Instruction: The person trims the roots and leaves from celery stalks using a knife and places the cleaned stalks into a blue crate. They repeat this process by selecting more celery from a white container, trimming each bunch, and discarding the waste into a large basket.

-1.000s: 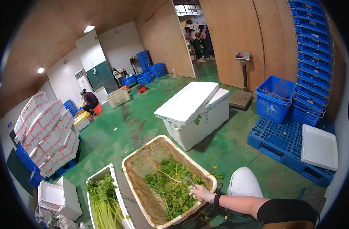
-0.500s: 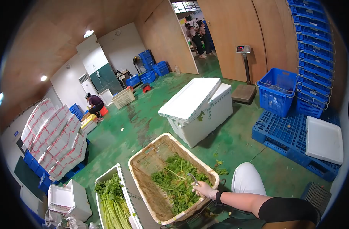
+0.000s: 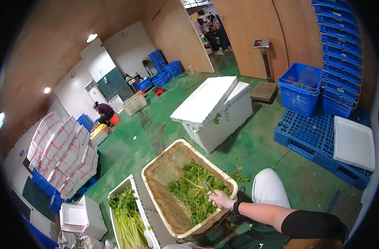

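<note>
My right hand (image 3: 221,200), in a pale glove, is closed around the handle of a small tool with a curved metal blade (image 3: 209,187). It is held above the right side of a dirty cream plastic crate (image 3: 158,207). Loose green leaves and stalks (image 3: 193,182) lie in the bottom of this crate. To its left stands a white foam box (image 3: 143,209) filled with celery (image 3: 129,220), leafy ends pointing away from me. My left hand is out of view.
A large foam box (image 3: 222,128) with a tilted lid (image 3: 206,101) stands ahead. Right are a floor scale (image 3: 264,92), blue baskets (image 3: 299,91) and a blue pallet (image 3: 307,139). Foam boxes (image 3: 63,153) are stacked left. A person (image 3: 105,111) sits farther back; others stand beyond the doorway.
My view has shifted slightly, so the crate and celery box appear a little farther right. My right hand still grips the curved blade tool, slightly higher in view.
</note>
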Demonstrator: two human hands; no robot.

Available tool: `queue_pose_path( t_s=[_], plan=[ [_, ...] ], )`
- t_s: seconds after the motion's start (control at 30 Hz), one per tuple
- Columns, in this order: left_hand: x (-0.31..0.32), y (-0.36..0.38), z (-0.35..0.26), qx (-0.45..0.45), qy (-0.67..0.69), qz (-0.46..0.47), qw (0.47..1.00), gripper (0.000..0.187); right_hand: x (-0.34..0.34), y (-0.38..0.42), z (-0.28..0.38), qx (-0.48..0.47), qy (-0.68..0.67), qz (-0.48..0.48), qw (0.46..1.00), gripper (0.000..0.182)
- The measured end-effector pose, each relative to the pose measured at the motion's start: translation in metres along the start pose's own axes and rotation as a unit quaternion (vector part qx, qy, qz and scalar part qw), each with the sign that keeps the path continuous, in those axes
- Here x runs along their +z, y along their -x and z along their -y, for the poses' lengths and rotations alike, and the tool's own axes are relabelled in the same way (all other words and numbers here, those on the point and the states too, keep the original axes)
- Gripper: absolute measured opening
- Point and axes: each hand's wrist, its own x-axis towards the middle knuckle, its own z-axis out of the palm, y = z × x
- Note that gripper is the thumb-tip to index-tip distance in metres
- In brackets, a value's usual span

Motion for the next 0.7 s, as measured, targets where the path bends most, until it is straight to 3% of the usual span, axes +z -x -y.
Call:
queue_pose_path(
  t_s=[0.2,0.37,0.43,0.5,0.57,0.6,0.67,0.7],
  plan=[
    [-0.021,-0.005,-0.028,-0.063,0.080,0.047,0.994,0.053,0.000,0.000,-0.002,-0.017,0.003,0.013,1.000,0.038],
    [-0.035,-0.034,-0.094,-0.102,0.153,0.089,0.979,0.044,0.001,0.004,0.002,-0.011,-0.012,0.010,1.000,0.039],
    [-0.045,-0.044,-0.118,-0.189,0.258,0.000,0.948,0.038,0.001,0.006,0.007,-0.006,0.000,0.018,1.000,0.037],
    [-0.091,-0.043,-0.192,-0.061,0.106,0.020,0.992,0.038,0.002,0.007,0.009,-0.001,0.001,0.020,1.000,0.037],
    [-0.108,-0.052,-0.230,0.042,0.218,-0.041,0.974,0.043,0.002,0.005,0.007,0.001,0.002,0.017,1.000,0.038],
    [-0.102,-0.060,-0.228,0.042,0.219,-0.041,0.974,0.043,0.002,0.002,0.002,-0.007,-0.007,0.015,1.000,0.041],
    [-0.085,-0.087,-0.219,0.128,0.297,-0.168,0.931,0.038,0.003,0.003,0.000,-0.013,-0.015,0.017,1.000,0.045],
    [-0.079,-0.094,-0.214,0.126,0.295,-0.169,0.932,0.038,0.004,0.004,0.001,-0.013,-0.012,0.013,1.000,0.048]
  ],
)
